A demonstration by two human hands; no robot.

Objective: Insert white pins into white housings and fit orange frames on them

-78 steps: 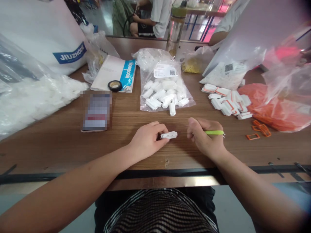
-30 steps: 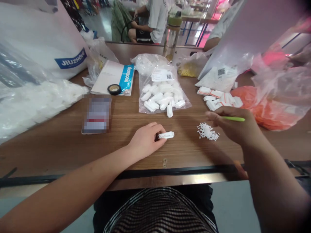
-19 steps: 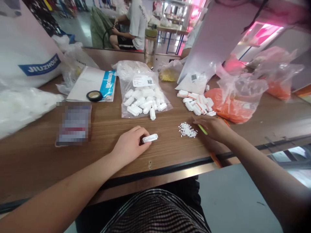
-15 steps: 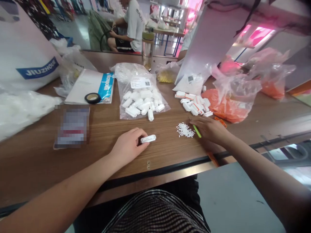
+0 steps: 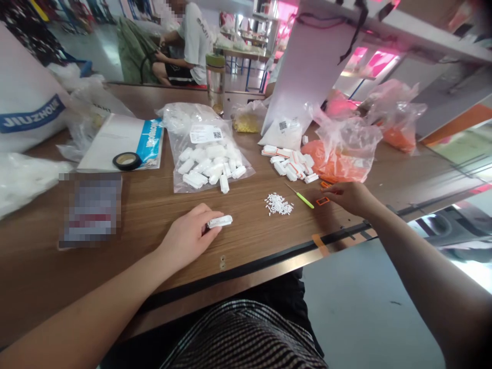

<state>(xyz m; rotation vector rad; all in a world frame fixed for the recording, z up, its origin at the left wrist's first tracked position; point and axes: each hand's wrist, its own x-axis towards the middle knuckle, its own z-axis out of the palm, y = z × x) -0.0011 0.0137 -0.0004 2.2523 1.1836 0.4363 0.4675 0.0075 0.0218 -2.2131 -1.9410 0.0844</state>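
Observation:
My left hand (image 5: pixel 191 233) is closed around one end of a white plastic housing (image 5: pixel 220 221), which lies sideways just above the tabletop. A row of small slots or marks shows along it. Over by the orange rectangular frames (image 5: pixel 322 201), my right hand (image 5: pixel 351 198) reaches with fingers stretched out, fingertips at one frame; I see no firm grip on it. A green-handled pick (image 5: pixel 305 200) with a thin metal tip lies on the table to the left of that hand. Beside the pick is a heap of tiny white pieces (image 5: pixel 279 204).
Behind are a clear bag of white housings (image 5: pixel 207 159), a pile of white housings with orange parts (image 5: pixel 290 161) and a bag of orange parts (image 5: pixel 342 154). Black tape (image 5: pixel 126 161) rests on a booklet (image 5: pixel 105 141). A bottle (image 5: pixel 216 84) stands near a seated person (image 5: pixel 188 46).
My right hand has let go of the green pick and moved right to the orange frames. The left hand still holds the white housing. The whole view has shifted sideways.

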